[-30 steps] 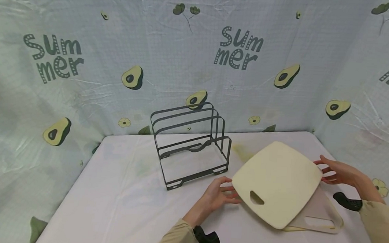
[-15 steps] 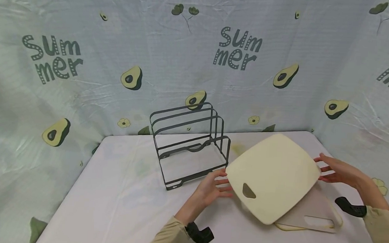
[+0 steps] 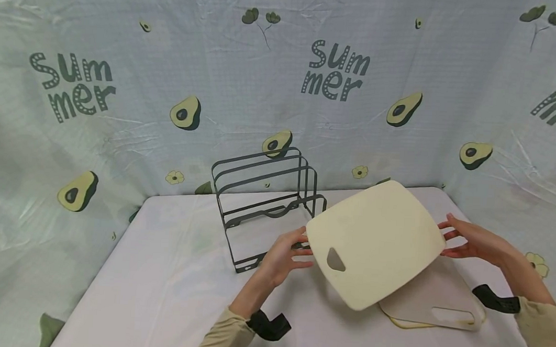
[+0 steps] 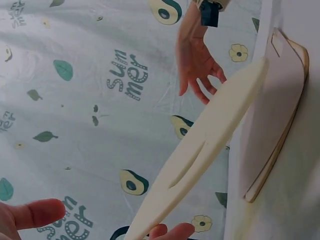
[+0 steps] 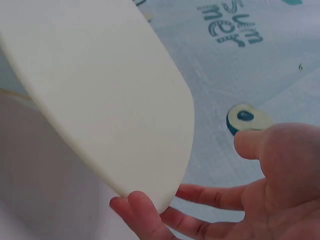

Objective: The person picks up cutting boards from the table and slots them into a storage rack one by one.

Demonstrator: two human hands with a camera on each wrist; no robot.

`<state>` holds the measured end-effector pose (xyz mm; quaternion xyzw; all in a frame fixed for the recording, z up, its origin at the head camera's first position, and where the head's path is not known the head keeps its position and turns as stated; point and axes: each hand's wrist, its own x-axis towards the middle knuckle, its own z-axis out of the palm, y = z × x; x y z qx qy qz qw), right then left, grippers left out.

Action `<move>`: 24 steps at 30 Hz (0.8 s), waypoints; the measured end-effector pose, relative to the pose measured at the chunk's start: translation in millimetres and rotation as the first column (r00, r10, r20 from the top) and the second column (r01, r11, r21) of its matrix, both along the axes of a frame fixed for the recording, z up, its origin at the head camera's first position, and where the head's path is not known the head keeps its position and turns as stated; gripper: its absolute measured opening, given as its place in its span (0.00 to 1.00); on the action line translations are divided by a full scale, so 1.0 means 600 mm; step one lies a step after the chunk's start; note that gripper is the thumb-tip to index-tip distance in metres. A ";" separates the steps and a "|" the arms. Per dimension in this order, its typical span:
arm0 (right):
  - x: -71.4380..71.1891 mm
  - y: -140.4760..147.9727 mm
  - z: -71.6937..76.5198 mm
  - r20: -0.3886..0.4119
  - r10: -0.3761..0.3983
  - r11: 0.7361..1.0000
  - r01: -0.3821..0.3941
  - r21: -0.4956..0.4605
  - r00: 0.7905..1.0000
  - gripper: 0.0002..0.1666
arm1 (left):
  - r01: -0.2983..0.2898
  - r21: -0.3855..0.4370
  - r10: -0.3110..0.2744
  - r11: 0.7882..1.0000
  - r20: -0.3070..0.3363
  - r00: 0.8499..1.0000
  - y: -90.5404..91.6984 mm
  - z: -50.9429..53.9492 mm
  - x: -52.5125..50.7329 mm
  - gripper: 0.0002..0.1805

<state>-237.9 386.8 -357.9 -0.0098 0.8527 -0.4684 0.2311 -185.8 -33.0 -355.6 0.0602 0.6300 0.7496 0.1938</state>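
Note:
A cream cutting board (image 3: 378, 241) with a handle slot hangs tilted between my two hands, above the table. My left hand (image 3: 280, 258) has its fingers under the board's left corner; in the left wrist view the thumb (image 4: 40, 214) stands apart from the board. At the opposite corner my right hand (image 3: 472, 240) bears the edge on its fingers, and in the right wrist view its thumb (image 5: 250, 145) is clear of it. Beneath lies a greyish-pink board (image 3: 441, 297) with a slot, stacked on another pale, yellow-edged board (image 3: 404, 323).
A dark metal rack (image 3: 225, 227) with several upright wire frames stands to the left of the boards, partly behind my left hand. The white-covered table (image 3: 159, 282) ends at a cloth backdrop (image 3: 244, 88) printed with avocados.
Both hands have moved left with the cream board, which has risen and tilted more. More of the greyish-pink board shows below it. The rack stays where it was.

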 end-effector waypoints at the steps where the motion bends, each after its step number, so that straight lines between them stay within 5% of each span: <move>1: 0.000 -0.004 0.002 0.004 -0.004 1.000 0.004 -0.003 1.000 0.44 | 0.011 -0.002 -0.011 1.000 -0.005 1.000 -0.004 0.004 0.000 0.29; 9: 0.002 -0.023 0.011 -0.004 -0.019 0.999 0.019 -0.042 1.000 0.45 | 0.067 0.001 -0.067 0.998 -0.011 0.998 -0.032 0.031 0.010 0.27; 17: 0.009 -0.049 0.030 -0.072 -0.017 0.993 0.008 -0.118 0.997 0.42 | -0.069 0.009 0.070 0.998 -0.057 0.996 -0.046 0.042 0.014 0.24; 24: 0.015 -0.079 0.044 -0.166 -0.048 0.983 0.018 -0.182 0.985 0.38 | -0.151 0.022 0.153 0.988 -0.179 0.972 -0.062 0.053 0.015 0.27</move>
